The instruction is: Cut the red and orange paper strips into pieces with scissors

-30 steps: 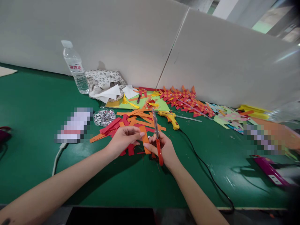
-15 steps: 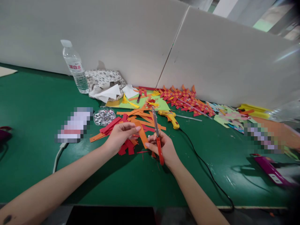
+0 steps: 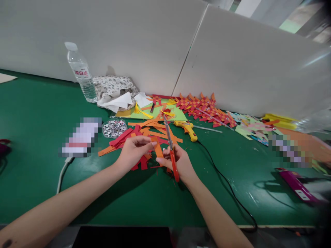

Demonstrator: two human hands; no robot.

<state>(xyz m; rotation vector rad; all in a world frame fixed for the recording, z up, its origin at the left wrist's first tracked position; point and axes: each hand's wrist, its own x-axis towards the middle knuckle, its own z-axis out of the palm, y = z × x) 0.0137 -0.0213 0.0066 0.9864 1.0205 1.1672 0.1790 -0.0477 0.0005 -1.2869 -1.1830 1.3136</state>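
Note:
Between my two hands an orange paper strip (image 3: 158,150) is stretched at a slant. My left hand (image 3: 136,151) pinches its upper end between thumb and fingers. My right hand (image 3: 181,164) carries red-handled scissors (image 3: 173,165), blades pointing up and away, while its thumb and a finger pinch the strip's lower end. Beneath and beyond my hands lies a loose heap of red and orange paper strips (image 3: 122,138). Just past the scissors rests a yellow hot glue gun (image 3: 186,128). A clear dish of googly eyes (image 3: 114,128) stands left of the heap.
Woven red-orange paper fish (image 3: 204,108) are piled by the partition, beside pale paper pieces (image 3: 250,125). A water bottle (image 3: 81,74) and a patterned tissue pouch (image 3: 115,88) stand at the back left. The glue gun's black cord (image 3: 227,187) runs to the front edge; a purple power strip (image 3: 296,186) lies right.
The orange strip bends and shifts slightly between my hands, its visible shape shorter now. The scissors' tips have swung a little to the left. Both hands keep their grip.

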